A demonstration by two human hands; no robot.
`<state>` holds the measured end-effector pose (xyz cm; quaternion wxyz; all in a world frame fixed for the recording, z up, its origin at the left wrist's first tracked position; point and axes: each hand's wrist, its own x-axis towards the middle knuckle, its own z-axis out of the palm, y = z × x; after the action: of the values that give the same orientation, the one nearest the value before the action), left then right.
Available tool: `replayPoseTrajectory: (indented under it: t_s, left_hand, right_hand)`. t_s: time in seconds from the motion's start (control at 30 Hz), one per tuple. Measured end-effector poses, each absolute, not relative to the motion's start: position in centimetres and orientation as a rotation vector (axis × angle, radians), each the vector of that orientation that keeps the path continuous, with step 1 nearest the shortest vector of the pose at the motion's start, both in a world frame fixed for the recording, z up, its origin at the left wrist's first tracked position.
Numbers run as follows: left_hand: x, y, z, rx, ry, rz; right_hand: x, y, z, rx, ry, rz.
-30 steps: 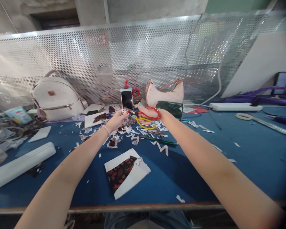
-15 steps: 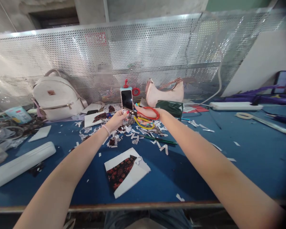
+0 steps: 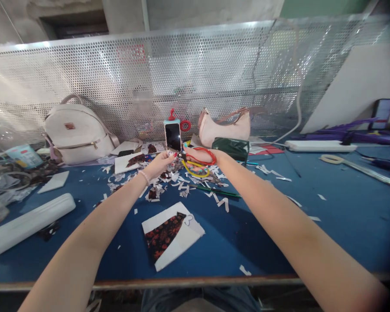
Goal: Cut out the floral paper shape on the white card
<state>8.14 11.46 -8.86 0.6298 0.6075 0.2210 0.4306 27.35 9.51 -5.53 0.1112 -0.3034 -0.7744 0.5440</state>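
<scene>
Both hands are way out at arm's length over the far side of the blue counter (image 3: 328,208), right in front of a phone (image 3: 173,136) propped upright on its stand. The right hand (image 3: 198,155) has its grip closed through the red and yellow loops of the scissors (image 3: 196,161), blades pointing left toward the left hand (image 3: 160,162). The left hand's fingertips are pinched together right at the blade tips; it looks like a tiny scrap is in there, but it's too small to tell what.

If you're snipping something that small, I'd say pull it in closer to the body, keep the fingertips behind the blades, and make short cuts near the pivot instead of the tips. Working at full stretch like this seems like a good way to wobble.

Below the hands there's a whole drift of paper scraps (image 3: 169,184), and nearer the counter edge a white card with a dark floral fabric piece (image 3: 169,234) on it.

Container-wise: a white backpack (image 3: 74,132) zipped shut on the left, a pale pink shoulder bag (image 3: 225,125) behind the scissors, a dark green pouch (image 3: 232,147) next to it, and a long white case (image 3: 29,225) lying closed. Can't see inside any of them.
</scene>
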Motion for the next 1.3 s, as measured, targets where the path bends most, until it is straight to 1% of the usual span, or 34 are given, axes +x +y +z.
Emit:
replayPoseTrajectory:
  t_s: [0.23, 0.37, 0.53, 0.77, 0.97, 1.07, 1.3]
  left_hand:
    - [8.5, 10.7, -7.7, 1.359, 0.492, 1.047]
    - [8.7, 10.4, -7.0, 1.340, 0.463, 1.086]
    - [8.7, 10.7, -7.0, 1.377, 0.494, 1.117]
    - [8.5, 10.8, -7.3, 1.406, 0.542, 1.107]
    - [8.6, 10.5, -7.1, 1.396, 0.551, 1.092]
    - [8.6, 10.3, -7.0, 1.401, 0.559, 1.067]
    - [8.3, 10.2, -6.8, 1.424, 0.558, 1.010]
  right_hand:
    - [27.0, 8.3, -4.5, -1.021, -2.185, 1.486]
    - [27.1, 8.0, -4.1, -0.927, -2.191, 1.476]
    - [27.3, 7.7, -3.7, -0.877, -2.250, 1.539]
    - [27.2, 7.5, -3.4, -0.950, -2.236, 1.485]
    - [27.2, 7.6, -3.6, -1.058, -2.215, 1.541]
    - [27.3, 7.2, -3.3, -1.102, -2.229, 1.494]
    - [27.3, 6.8, -3.0, -1.125, -2.207, 1.479]
